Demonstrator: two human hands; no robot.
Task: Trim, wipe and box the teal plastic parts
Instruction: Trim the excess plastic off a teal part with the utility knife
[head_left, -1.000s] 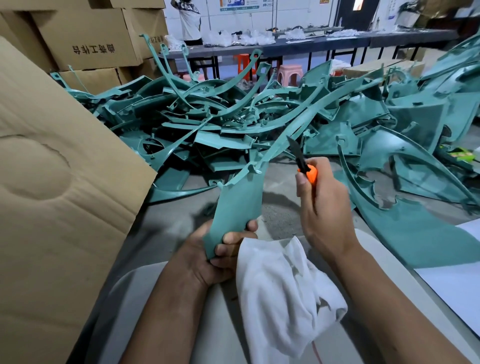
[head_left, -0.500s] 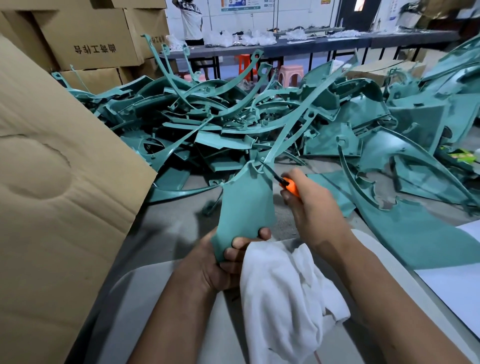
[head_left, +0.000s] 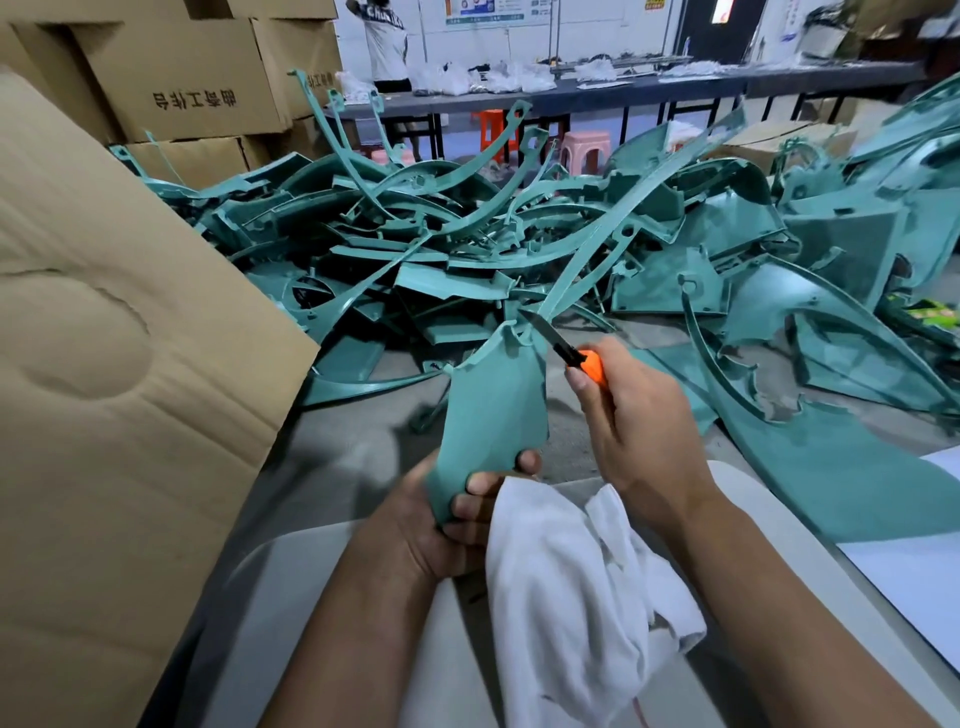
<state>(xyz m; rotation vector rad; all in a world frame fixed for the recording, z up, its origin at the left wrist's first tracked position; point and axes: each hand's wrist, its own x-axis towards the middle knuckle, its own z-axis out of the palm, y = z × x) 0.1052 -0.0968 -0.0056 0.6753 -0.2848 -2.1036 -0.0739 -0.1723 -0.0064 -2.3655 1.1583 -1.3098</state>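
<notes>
Left hand (head_left: 441, 525) fingers grip teal part (head_left: 493, 410) base | right hand (head_left: 639, 431) fingers clasp knife (head_left: 571, 353) at its top

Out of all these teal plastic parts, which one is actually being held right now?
The flat, broad teal part standing upright at front centre: the left hand grips its lower end, and the right hand's orange knife meets its top edge. The others lie loose in the pile behind.
</notes>
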